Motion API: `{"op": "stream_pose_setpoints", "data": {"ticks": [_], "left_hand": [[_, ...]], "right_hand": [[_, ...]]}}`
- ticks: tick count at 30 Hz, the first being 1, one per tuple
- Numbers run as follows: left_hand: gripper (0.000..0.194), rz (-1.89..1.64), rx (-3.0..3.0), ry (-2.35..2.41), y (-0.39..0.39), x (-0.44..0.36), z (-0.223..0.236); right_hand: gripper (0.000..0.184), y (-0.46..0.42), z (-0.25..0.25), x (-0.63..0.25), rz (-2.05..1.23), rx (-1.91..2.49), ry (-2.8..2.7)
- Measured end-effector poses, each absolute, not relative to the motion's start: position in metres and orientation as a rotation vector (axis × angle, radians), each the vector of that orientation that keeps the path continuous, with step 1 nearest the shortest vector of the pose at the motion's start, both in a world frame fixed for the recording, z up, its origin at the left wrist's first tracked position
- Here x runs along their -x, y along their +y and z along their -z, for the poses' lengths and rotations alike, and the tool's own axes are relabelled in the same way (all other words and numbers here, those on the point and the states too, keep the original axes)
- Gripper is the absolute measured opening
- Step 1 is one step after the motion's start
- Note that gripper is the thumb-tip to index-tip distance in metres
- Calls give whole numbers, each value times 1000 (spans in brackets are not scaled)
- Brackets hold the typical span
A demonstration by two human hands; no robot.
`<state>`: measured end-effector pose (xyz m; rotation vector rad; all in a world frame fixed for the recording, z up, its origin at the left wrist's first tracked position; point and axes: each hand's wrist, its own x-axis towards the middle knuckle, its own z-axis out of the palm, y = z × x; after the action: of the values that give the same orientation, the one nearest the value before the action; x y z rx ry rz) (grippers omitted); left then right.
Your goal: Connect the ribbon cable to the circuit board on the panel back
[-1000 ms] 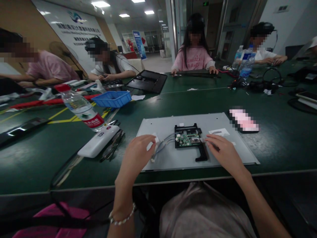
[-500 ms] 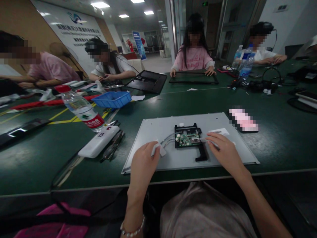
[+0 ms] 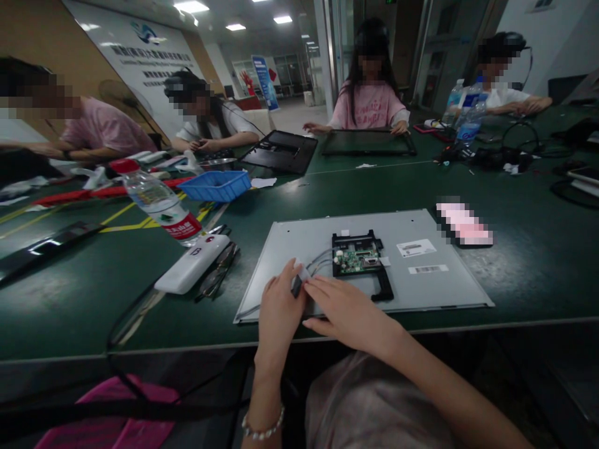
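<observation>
A pale grey flat panel (image 3: 440,290) lies in front of me, bearing a black plastic bracket (image 3: 386,284) with a green circuit board (image 3: 353,262) in it. Grey cables (image 3: 322,255) run from the board's left side to my left hand (image 3: 281,305), which is closed on them by a white piece of tape (image 3: 303,272). A small dark piece (image 3: 296,285) shows between its thumb and fingers. Against the tape rest the outstretched fingertips of my right hand (image 3: 350,308), its thumb apart from them. A white strip (image 3: 384,262) sticks out at the board's right edge.
Left of the panel are a white power bank (image 3: 191,265), eyeglasses (image 3: 218,271), a water bottle (image 3: 163,202) and a blue tray (image 3: 215,187). A phone (image 3: 463,224) lies to the right. Across the green table several people sit, one touching a black frame (image 3: 369,143).
My right hand has left the board's right side and crossed to my left hand at the cables. Labels on the panel's right are now uncovered.
</observation>
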<state>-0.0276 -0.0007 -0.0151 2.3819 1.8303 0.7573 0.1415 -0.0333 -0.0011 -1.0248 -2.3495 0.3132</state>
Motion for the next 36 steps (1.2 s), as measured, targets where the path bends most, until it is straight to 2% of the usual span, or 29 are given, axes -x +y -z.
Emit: {"op": "stream_pose_setpoints", "data": {"ticks": [21, 36], "left_hand": [[31, -726, -2340, 1993, 4, 21, 16], [32, -621, -2329, 2012, 17, 22, 8]], "right_hand": [[60, -54, 10, -134, -289, 1176, -2367], [42, -49, 12, -138, -281, 1139, -2367]]}}
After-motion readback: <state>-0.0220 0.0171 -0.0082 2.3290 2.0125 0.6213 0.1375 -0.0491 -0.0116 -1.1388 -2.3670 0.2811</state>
